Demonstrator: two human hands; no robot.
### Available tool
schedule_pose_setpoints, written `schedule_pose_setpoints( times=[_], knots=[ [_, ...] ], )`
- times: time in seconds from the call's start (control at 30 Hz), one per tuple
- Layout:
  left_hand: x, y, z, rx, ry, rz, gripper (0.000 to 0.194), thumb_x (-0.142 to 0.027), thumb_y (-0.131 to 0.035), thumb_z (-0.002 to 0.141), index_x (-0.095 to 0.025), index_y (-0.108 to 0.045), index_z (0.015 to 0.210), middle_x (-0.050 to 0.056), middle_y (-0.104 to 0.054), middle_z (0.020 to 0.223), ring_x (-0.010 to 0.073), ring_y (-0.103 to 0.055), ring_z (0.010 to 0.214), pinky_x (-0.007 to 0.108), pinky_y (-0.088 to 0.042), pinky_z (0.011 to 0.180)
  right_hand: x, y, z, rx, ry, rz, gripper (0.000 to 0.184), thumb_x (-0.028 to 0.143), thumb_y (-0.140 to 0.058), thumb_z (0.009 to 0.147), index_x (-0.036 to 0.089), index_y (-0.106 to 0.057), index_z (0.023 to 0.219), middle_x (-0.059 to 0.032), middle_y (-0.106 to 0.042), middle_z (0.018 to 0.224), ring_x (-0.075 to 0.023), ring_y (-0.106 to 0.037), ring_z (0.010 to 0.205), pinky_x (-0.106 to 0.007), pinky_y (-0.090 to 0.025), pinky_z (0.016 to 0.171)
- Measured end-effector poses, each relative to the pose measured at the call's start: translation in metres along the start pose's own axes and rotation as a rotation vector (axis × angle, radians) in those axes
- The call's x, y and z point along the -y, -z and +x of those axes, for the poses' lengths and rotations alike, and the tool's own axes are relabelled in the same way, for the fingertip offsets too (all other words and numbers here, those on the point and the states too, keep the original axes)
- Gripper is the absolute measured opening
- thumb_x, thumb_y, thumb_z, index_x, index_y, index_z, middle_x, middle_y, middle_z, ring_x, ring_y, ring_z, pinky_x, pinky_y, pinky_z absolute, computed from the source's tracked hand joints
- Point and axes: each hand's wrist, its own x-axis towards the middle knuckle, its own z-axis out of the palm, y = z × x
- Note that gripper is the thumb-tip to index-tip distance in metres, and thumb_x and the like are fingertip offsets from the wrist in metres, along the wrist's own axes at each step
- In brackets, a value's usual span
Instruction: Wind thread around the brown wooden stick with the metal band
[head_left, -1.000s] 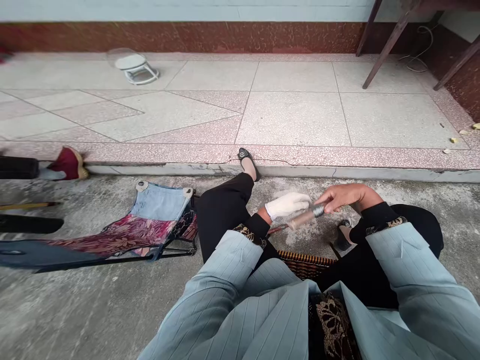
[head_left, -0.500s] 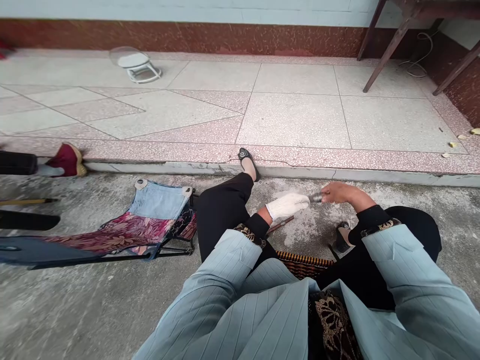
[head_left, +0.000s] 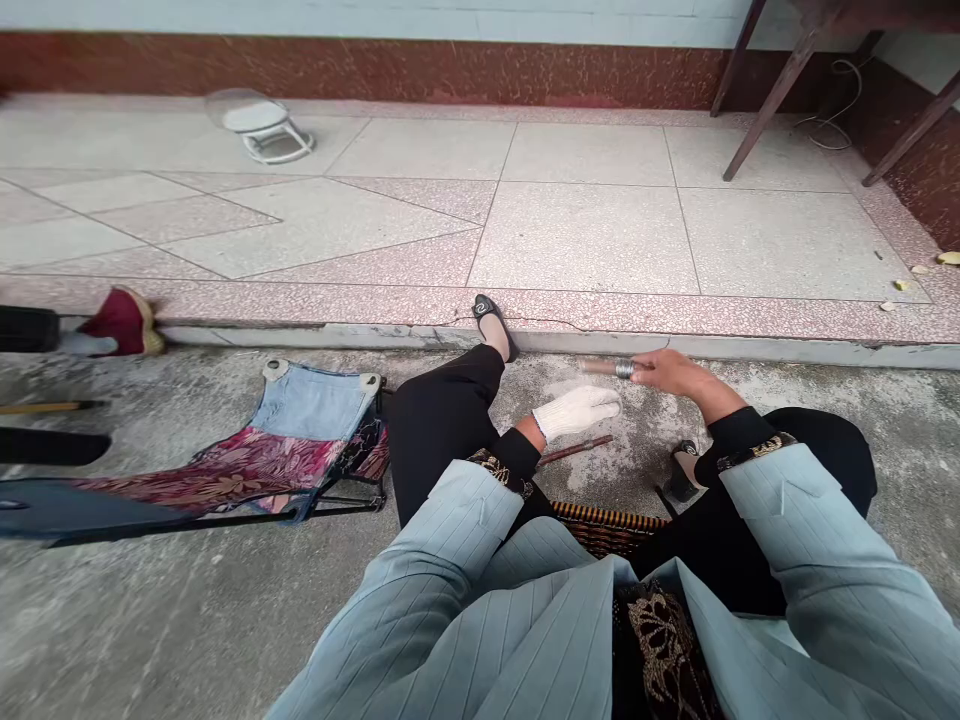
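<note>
My right hand [head_left: 667, 371] is closed round one end of a light brown rod, with a band of silvery wire [head_left: 624, 369] wound about it beside my fingers. The rod's bare end [head_left: 598, 367] points left, and its far tip is blurred. Lower and to the left is my left hand [head_left: 576, 411] in a white knit glove, apart from that rod. Its fingers are drawn together and slightly bent; whatever they may hold is hidden. Just under the glove a thin reddish-brown stick [head_left: 577, 449] slants over the concrete; I cannot tell whether the hand touches it.
A folding lounge chair [head_left: 262, 450] with patterned fabric stands at my left. Ahead runs a raised tiled step [head_left: 585, 240], my foot against its edge. A white stool [head_left: 262, 120] and a wooden table leg [head_left: 772, 105] are farther back. Another person's red shoe [head_left: 124, 322] shows at left.
The wire-wound rod has moved up and slightly left with my right hand. My gloved left hand has come away from it and stays lower. More of the reddish-brown stick shows.
</note>
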Motion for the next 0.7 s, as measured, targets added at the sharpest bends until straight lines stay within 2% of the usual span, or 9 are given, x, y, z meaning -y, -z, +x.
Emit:
schedule_pose_setpoints(
  times=[0.1,0.17,0.2,0.23,0.3,0.37,0.43,0.6,0.7],
  knots=[
    [0.003,0.0,0.0,0.108,-0.045,0.055,0.027,-0.032,-0.044,0.092,-0.016,-0.065,0.086,0.004,-0.064,0.083,0.0153,-0.056,0.076,0.024,-0.04,0.073,-0.001,-0.004,-0.002,0.35,-0.078,-0.271,0.035,0.038,-0.074,0.074,0.018,-0.075,0.103,-0.0029,-0.062,0.067,-0.0122,-0.051,0.057,-0.026,-0.039,0.055],
    [0.004,0.002,0.0,0.134,-0.064,-0.001,0.025,-0.031,-0.046,0.091,-0.016,-0.065,0.086,0.003,-0.065,0.082,0.0152,-0.056,0.076,0.024,-0.04,0.073,-0.001,-0.001,-0.008,0.685,0.019,-0.138,0.044,0.042,-0.076,0.073,0.016,-0.074,0.109,0.0001,-0.06,0.062,-0.0098,-0.049,0.053,-0.024,-0.039,0.053],
    [0.005,0.003,0.001,0.11,-0.052,-0.057,0.024,-0.031,-0.047,0.091,-0.016,-0.065,0.088,0.003,-0.065,0.083,0.0152,-0.056,0.077,0.024,-0.041,0.073,0.0,0.002,-0.012,0.763,0.097,-0.018,0.05,0.044,-0.075,0.073,0.016,-0.071,0.115,0.0011,-0.06,0.064,-0.0087,-0.049,0.052,-0.023,-0.038,0.052],
    [0.005,0.005,0.001,0.065,-0.021,-0.129,0.024,-0.032,-0.047,0.091,-0.015,-0.064,0.092,0.004,-0.065,0.084,0.0149,-0.056,0.075,0.024,-0.041,0.071,0.001,0.005,-0.016,0.762,0.176,0.109,0.054,0.045,-0.074,0.074,0.016,-0.068,0.119,0.0016,-0.061,0.066,-0.0078,-0.048,0.053,-0.022,-0.038,0.052],
    [0.005,0.007,0.002,-0.058,0.074,-0.28,0.029,-0.035,-0.044,0.092,-0.013,-0.062,0.094,0.004,-0.063,0.08,0.0132,-0.052,0.067,0.024,-0.041,0.065,0.003,0.011,-0.023,0.582,0.281,0.349,0.057,0.043,-0.073,0.076,0.015,-0.064,0.125,0.0024,-0.06,0.069,-0.0066,-0.047,0.054,-0.021,-0.038,0.051],
    [0.006,0.007,0.002,-0.124,0.133,-0.342,0.033,-0.038,-0.041,0.094,-0.012,-0.06,0.09,0.003,-0.059,0.072,0.0113,-0.047,0.06,0.024,-0.038,0.059,0.006,0.015,-0.027,0.357,0.293,0.527,0.058,0.041,-0.074,0.077,0.013,-0.062,0.126,0.0033,-0.056,0.067,-0.0062,-0.044,0.054,-0.02,-0.037,0.05],
    [0.007,0.006,0.002,-0.116,0.127,-0.253,0.034,-0.04,-0.041,0.094,-0.013,-0.059,0.084,0.0,-0.055,0.067,0.0107,-0.044,0.058,0.024,-0.037,0.059,0.009,0.014,-0.026,0.223,0.261,0.615,0.056,0.04,-0.075,0.076,0.011,-0.063,0.122,0.0034,-0.054,0.065,-0.0066,-0.042,0.053,-0.02,-0.035,0.048],
    [0.008,0.001,0.004,-0.074,0.026,0.027,0.035,-0.039,-0.04,0.095,-0.014,-0.064,0.091,0.003,-0.063,0.082,0.0148,-0.054,0.076,0.025,-0.039,0.072,0.009,0.006,-0.017,0.117,0.187,0.582,0.046,0.043,-0.071,0.078,0.011,-0.066,0.111,0.0018,-0.052,0.065,-0.0078,-0.042,0.052,-0.021,-0.032,0.045],
    [0.007,-0.001,0.005,-0.06,0.038,0.156,0.036,-0.037,-0.039,0.096,-0.015,-0.066,0.096,0.005,-0.066,0.089,0.0171,-0.059,0.083,0.025,-0.041,0.076,0.008,0.002,-0.01,0.013,0.068,0.359,0.043,0.038,-0.065,0.084,0.012,-0.064,0.118,0.0002,-0.055,0.067,-0.009,-0.044,0.053,-0.023,-0.035,0.048]
  ],
)
